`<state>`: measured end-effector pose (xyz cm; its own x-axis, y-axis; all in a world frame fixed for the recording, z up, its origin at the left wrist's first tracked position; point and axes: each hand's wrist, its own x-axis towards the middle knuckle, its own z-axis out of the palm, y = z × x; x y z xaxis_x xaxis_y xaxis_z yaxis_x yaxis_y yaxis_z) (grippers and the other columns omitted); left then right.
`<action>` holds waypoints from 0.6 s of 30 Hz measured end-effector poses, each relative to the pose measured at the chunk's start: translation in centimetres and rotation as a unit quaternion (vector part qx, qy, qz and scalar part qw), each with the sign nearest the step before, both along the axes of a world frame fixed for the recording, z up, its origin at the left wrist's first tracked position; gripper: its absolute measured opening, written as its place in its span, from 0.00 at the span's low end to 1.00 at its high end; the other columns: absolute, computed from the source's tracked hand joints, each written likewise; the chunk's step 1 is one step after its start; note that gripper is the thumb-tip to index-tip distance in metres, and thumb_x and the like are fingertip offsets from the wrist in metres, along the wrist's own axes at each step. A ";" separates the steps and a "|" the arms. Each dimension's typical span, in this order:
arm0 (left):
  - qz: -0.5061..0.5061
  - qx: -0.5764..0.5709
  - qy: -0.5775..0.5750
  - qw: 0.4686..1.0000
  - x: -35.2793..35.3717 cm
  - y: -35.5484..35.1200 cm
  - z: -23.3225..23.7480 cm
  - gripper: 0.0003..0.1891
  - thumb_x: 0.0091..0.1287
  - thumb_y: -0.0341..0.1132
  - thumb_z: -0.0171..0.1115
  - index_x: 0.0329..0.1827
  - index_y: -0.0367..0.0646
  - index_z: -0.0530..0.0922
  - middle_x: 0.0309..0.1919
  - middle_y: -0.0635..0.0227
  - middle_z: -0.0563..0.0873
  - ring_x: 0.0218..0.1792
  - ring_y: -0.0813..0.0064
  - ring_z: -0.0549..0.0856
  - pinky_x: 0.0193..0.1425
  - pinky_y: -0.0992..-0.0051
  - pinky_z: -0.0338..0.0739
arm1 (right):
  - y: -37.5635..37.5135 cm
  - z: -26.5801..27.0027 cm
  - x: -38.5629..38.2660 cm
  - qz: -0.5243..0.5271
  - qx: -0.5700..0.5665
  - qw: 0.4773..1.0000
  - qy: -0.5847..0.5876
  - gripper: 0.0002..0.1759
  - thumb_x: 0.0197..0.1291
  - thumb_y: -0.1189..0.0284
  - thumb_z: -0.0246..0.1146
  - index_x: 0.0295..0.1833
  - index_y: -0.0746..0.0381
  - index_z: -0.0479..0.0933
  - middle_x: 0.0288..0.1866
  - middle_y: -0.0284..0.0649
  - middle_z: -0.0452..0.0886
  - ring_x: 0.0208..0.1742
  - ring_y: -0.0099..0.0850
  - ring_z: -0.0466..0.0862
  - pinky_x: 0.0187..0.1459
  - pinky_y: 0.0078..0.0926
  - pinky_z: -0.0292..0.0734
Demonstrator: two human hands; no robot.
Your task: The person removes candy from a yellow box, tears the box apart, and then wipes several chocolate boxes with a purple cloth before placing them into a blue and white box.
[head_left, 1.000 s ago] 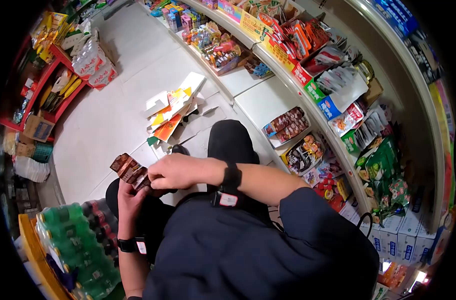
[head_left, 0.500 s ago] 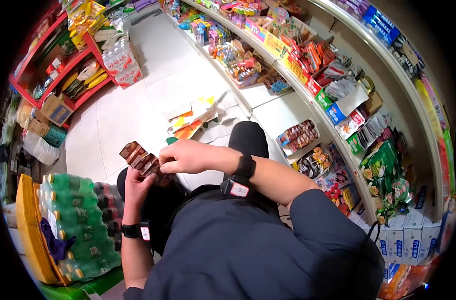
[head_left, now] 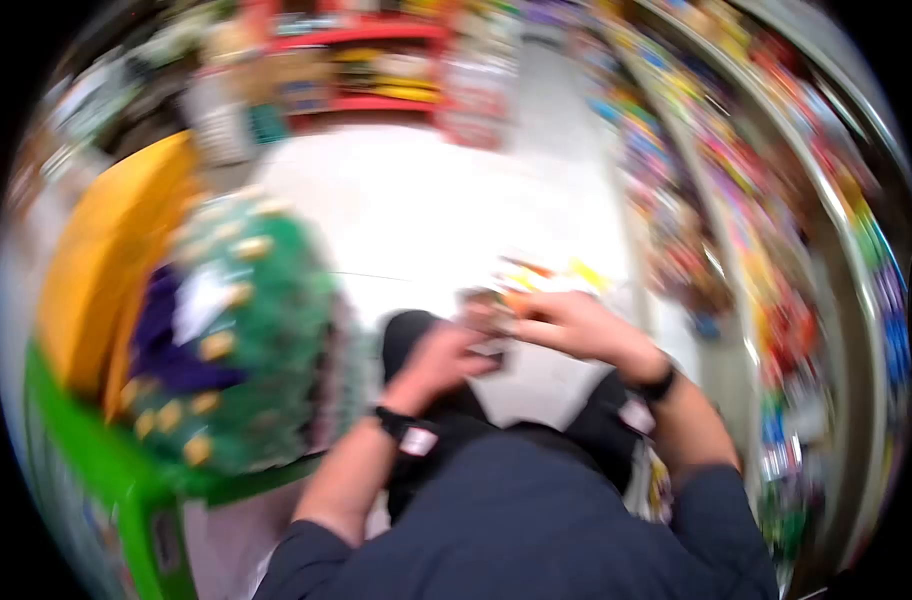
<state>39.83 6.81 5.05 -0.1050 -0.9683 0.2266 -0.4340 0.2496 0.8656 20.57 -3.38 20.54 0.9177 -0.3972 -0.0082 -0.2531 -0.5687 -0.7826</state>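
The view is heavily blurred by motion. My left hand (head_left: 438,365) and my right hand (head_left: 566,325) meet in front of me over my knees, both closed around a small stack of brown snack packets (head_left: 484,312). The packets show only as a dark smear between the fingers. Each wrist carries a black band with a white tag.
A shrink-wrapped pack of green bottles (head_left: 246,330) on a yellow and green stand (head_left: 106,270) sits close on my left. Stocked shelves (head_left: 776,250) curve along the right. A red rack (head_left: 376,60) stands at the far end of the white floor (head_left: 426,210).
My head has swung sharply to the left, so the bottle pack now fills the left side and everything blurs. Both hands still hold the brown packets together.
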 end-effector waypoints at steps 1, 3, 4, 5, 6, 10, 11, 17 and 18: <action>0.004 -0.058 -0.004 0.998 0.5 0.1 -1.1 0.20 0.60 0.40 0.70 0.55 0.47 0.85 0.48 0.55 0.87 0.46 0.53 0.87 0.52 0.62 0.82 | -1.4 1.5 0.9 -0.008 -0.019 0.996 0.082 0.15 0.67 0.64 0.63 0.40 0.67 0.80 0.30 0.40 0.79 0.32 0.27 0.78 0.36 0.31 0.74; -0.006 -0.022 -0.048 0.999 0.8 -0.8 -4.6 0.22 0.56 0.37 0.73 0.54 0.41 0.84 0.56 0.55 0.83 0.55 0.55 0.83 0.56 0.62 0.80 | -2.3 5.9 2.5 -0.018 -0.050 0.996 0.067 0.12 0.63 0.68 0.63 0.39 0.68 0.79 0.30 0.39 0.80 0.34 0.27 0.79 0.36 0.29 0.74; 0.009 -0.031 -0.041 0.999 0.6 -0.4 -4.3 0.22 0.56 0.40 0.73 0.54 0.42 0.83 0.63 0.57 0.78 0.60 0.56 0.80 0.57 0.62 0.80 | -3.4 6.9 3.2 -0.010 -0.056 0.998 0.029 0.10 0.62 0.70 0.64 0.39 0.68 0.81 0.29 0.39 0.80 0.33 0.26 0.78 0.37 0.29 0.75; 0.025 -0.026 -0.051 0.998 0.6 -0.3 -5.0 0.22 0.57 0.42 0.73 0.52 0.44 0.83 0.67 0.60 0.75 0.60 0.56 0.79 0.57 0.63 0.79 | -3.5 9.0 4.4 -0.010 -0.018 1.000 0.021 0.10 0.62 0.71 0.64 0.40 0.69 0.80 0.30 0.37 0.80 0.33 0.25 0.78 0.37 0.27 0.76; 0.042 -0.014 -0.047 0.998 0.9 0.4 -4.3 0.19 0.58 0.44 0.73 0.47 0.42 0.82 0.64 0.56 0.75 0.57 0.54 0.80 0.57 0.62 0.79 | -3.4 11.7 5.8 -0.006 0.009 1.000 0.029 0.08 0.63 0.73 0.64 0.41 0.69 0.80 0.30 0.35 0.80 0.33 0.23 0.78 0.37 0.25 0.75; 0.072 0.031 -0.042 0.996 1.8 1.5 -4.1 0.20 0.58 0.48 0.73 0.44 0.41 0.81 0.53 0.50 0.76 0.51 0.50 0.81 0.55 0.60 0.78 | -2.5 19.2 12.5 0.067 -0.170 0.983 0.033 0.09 0.65 0.73 0.64 0.42 0.69 0.80 0.29 0.34 0.80 0.33 0.22 0.77 0.38 0.24 0.76; 0.078 0.030 -0.034 0.996 2.0 1.6 -4.4 0.20 0.58 0.48 0.73 0.44 0.41 0.81 0.53 0.50 0.76 0.51 0.50 0.81 0.55 0.60 0.78 | -1.7 20.4 14.3 0.080 -0.199 0.976 0.036 0.10 0.66 0.71 0.64 0.42 0.69 0.80 0.30 0.35 0.80 0.34 0.22 0.78 0.39 0.24 0.76; 0.096 -0.006 -0.054 0.994 2.1 2.3 -4.5 0.21 0.58 0.47 0.73 0.48 0.41 0.82 0.51 0.49 0.76 0.52 0.49 0.81 0.56 0.59 0.77 | 5.7 15.1 27.0 0.263 -0.145 0.951 -0.077 0.18 0.69 0.63 0.63 0.53 0.68 0.80 0.42 0.42 0.83 0.41 0.29 0.82 0.47 0.29 0.78; 0.096 -0.018 -0.054 0.994 2.0 2.0 -5.2 0.21 0.58 0.46 0.73 0.48 0.41 0.83 0.52 0.49 0.77 0.52 0.49 0.81 0.56 0.59 0.77 | 8.8 13.5 28.8 0.245 -0.114 0.962 -0.034 0.23 0.68 0.60 0.64 0.57 0.68 0.80 0.54 0.49 0.83 0.53 0.37 0.83 0.57 0.33 0.77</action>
